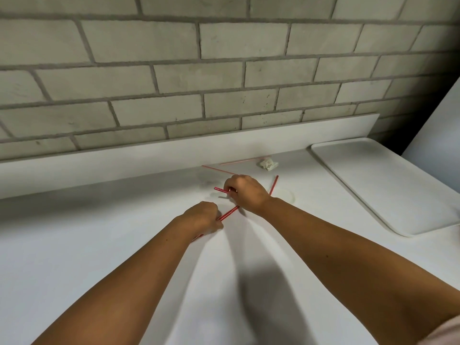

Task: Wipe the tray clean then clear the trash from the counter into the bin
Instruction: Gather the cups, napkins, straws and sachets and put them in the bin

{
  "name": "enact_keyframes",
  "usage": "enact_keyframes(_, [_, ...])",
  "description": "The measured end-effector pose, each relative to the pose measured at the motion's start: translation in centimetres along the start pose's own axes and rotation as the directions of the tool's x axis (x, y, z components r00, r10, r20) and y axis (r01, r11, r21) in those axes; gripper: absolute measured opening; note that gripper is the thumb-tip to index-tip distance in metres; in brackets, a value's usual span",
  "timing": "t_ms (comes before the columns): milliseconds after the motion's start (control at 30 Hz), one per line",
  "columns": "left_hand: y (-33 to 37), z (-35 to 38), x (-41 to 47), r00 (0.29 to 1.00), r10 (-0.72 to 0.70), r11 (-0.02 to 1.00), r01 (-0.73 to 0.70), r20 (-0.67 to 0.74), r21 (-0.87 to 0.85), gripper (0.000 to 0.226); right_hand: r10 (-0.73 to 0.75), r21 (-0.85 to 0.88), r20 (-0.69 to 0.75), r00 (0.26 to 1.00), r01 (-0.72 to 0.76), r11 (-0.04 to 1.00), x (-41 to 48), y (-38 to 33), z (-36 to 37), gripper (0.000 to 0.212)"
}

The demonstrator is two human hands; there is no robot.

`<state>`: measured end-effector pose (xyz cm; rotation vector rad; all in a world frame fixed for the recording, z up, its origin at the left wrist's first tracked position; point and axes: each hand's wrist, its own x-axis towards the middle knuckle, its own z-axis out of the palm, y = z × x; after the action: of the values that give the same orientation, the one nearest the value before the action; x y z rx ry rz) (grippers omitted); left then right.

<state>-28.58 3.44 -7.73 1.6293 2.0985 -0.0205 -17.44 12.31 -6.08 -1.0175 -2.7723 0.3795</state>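
The left hand is curling its fingers round a striped straw, a thin red-and-white tube that is running out past its fingertips toward the right hand and showing again as a short stub behind the left wrist. The right hand is pinching the end of a second straw, whose red tip is poking out just left of its bent fingers; the rest is hiding under the palm. A third straw is slanting out from behind the right wrist (whether it is joining either held one, I cannot tell).

Both hands are working low over the smooth, matte white counter. Beyond the right fingers, two pale straws are lying flat, and past them a crumpled tissue is sitting in a soft, creased lump. The tray, white, rectangular, round-cornered and low-rimmed, is lying well to the right of the right fingers, apart from everything else, with its near corner running off the frame edge.

Behind the fingers a plain white upstand is meeting a rough grey brick wall. The forearms are covering the counter nearest the person, and their shadows are darkening the surface between them.
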Motion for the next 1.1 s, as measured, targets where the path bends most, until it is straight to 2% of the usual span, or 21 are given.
enact_keyframes(133, [0.6, 0.3, 0.0, 1.000, 0.009, 1.000, -0.008, 0.017, -0.009, 0.013, 0.040, 0.055, -0.047, 0.998, -0.038, 0.998, -0.1, -0.6, -0.3, 0.020])
enact_keyframes(233, [0.8, 0.7, 0.4, 0.997, -0.017, 1.000, 0.017, -0.072, 0.004, 0.018, 0.174, 0.154, -0.033, 0.984, -0.167, 0.974, -0.1, -0.7, -0.5, 0.020])
enact_keyframes(400, [0.9, 0.6, 0.7, 0.972, -0.119, 0.984, 0.089, -0.202, -0.152, 0.009, 0.335, 0.375, 0.144, 0.931, -0.365, 0.852, -0.3, -0.8, -0.9, 0.007])
enact_keyframes(500, [0.9, 0.5, 1.0, 0.957, -0.166, 0.943, 0.083, -0.240, -0.321, 0.009, 0.402, 0.478, 0.234, 0.885, -0.465, 0.745, -0.4, -0.6, -0.7, 0.020])
enact_keyframes(600, [1.0, 0.4, 1.4, 0.961, -0.166, 0.829, 0.015, -0.221, -0.559, 0.012, 0.432, 0.634, 0.264, 0.863, -0.493, 0.596, -0.2, -0.7, -0.3, 0.024])
enact_keyframes(700, [1.9, 0.1, 1.2, 0.980, -0.127, 0.569, -0.052, -0.150, -0.820, 0.027, 0.437, 0.713, 0.250, 0.864, -0.470, 0.521, 0.2, -1.0, -0.2, 0.023])
enact_keyframes(767, [2.3, -0.1, 1.3, 0.987, -0.099, 0.484, -0.061, -0.124, -0.873, 0.035, 0.446, 0.736, 0.226, 0.866, -0.452, 0.505, 0.6, -1.0, -0.3, 0.024])
enact_keyframes(867, [2.3, -0.7, 1.5, 0.992, -0.076, 0.439, -0.059, -0.102, -0.896, 0.022, 0.483, 0.748, 0.164, 0.860, -0.428, 0.508, 1.3, -0.1, -0.5, 0.017])
enact_keyframes(900, [2.1, -1.0, 1.7, 0.990, -0.099, 0.438, -0.049, -0.102, -0.898, 0.018, 0.489, 0.719, 0.133, 0.862, -0.423, 0.551, 1.4, 0.3, -0.7, 0.010])
enact_keyframes(933, [2.0, -1.2, 1.8, 0.987, -0.128, 0.426, -0.038, -0.102, -0.904, 0.018, 0.490, 0.635, 0.090, 0.867, -0.429, 0.642, 1.5, 0.8, -1.0, 0.011])
enact_keyframes(1000, [1.3, -1.5, 2.4, 0.979, -0.191, 0.362, -0.001, -0.076, -0.932, 0.023, 0.484, 0.280, 0.029, 0.874, -0.472, 0.836, 1.6, 2.4, -1.3, 0.028])
enact_keyframes(1033, [0.8, -1.7, 2.9, 0.974, -0.220, 0.310, 0.019, -0.053, -0.950, 0.025, 0.483, 0.075, 0.017, 0.876, -0.482, 0.873, 1.5, 3.1, -1.6, 0.033])
enact_keyframes(1100, [0.0, -2.0, 3.5, 0.966, -0.257, 0.193, 0.049, -0.003, -0.980, 0.026, 0.540, -0.239, 0.022, 0.842, -0.520, 0.820, 1.4, 4.4, -1.8, 0.041])
